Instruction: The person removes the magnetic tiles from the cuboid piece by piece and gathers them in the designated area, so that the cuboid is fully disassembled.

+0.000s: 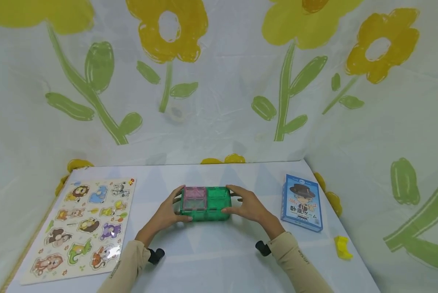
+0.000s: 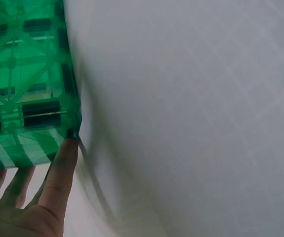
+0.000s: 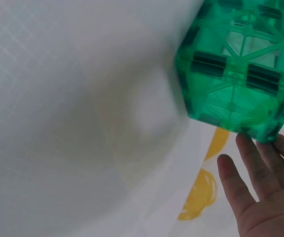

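A box of translucent green magnetic tiles [image 1: 218,199] is between my hands at the middle of the table. A pink see-through square tile [image 1: 195,198] lies over its left top part. My left hand [image 1: 166,212] grips the left end, thumb by the front corner and index finger at the back corner. From the other end my right hand [image 1: 249,206] holds it, thumb on the front side and index finger at the back. Both wrist views show the green walls [image 2: 30,74] close up; several fingertips [image 3: 244,140] touch the end wall in the right one.
An animal puzzle board [image 1: 81,228] lies at the left of the table. To the right is a blue card-game box [image 1: 302,203], with a small yellow piece [image 1: 342,247] nearer the right edge. A flower-printed cloth [image 1: 219,101] hangs behind the table and along its sides.
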### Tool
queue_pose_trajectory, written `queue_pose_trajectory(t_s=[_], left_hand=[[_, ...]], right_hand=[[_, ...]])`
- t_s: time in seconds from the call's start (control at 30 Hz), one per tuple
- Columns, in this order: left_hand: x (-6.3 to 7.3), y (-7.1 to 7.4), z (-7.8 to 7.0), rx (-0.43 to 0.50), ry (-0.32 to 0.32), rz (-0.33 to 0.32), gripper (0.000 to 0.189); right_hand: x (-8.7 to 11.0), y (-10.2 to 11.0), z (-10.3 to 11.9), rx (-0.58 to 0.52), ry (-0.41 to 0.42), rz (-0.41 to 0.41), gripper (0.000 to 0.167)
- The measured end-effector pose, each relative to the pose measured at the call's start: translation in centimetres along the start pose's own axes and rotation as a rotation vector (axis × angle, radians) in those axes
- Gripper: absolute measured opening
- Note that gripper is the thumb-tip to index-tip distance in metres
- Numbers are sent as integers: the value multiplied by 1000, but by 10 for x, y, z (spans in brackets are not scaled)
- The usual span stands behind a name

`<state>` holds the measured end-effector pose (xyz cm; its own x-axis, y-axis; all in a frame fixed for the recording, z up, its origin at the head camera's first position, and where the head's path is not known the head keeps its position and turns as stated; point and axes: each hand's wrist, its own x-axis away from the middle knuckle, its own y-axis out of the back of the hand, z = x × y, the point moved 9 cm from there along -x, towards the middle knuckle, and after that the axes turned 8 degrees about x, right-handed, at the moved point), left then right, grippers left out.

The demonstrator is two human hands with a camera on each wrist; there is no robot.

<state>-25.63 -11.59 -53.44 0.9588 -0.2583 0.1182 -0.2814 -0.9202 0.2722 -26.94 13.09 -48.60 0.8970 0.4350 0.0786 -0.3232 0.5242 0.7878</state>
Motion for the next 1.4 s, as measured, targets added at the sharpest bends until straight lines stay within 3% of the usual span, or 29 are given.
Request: queue_pose_trajectory(t_s=[0.2, 0.4, 0.7, 1.4], left_hand=[[7, -5, 5, -5, 5, 23, 114], [13, 0, 5, -10, 31, 4, 116], [16, 4, 2, 14, 29, 21, 113], [8, 7, 5, 37, 45, 36, 113]], right_hand=[[8, -3, -3, -21, -7, 4, 86], [9, -6, 3, -39, 46, -16, 85], [5, -5, 7, -31, 53, -23, 86], [-3, -1, -1, -14, 71, -136, 80]])
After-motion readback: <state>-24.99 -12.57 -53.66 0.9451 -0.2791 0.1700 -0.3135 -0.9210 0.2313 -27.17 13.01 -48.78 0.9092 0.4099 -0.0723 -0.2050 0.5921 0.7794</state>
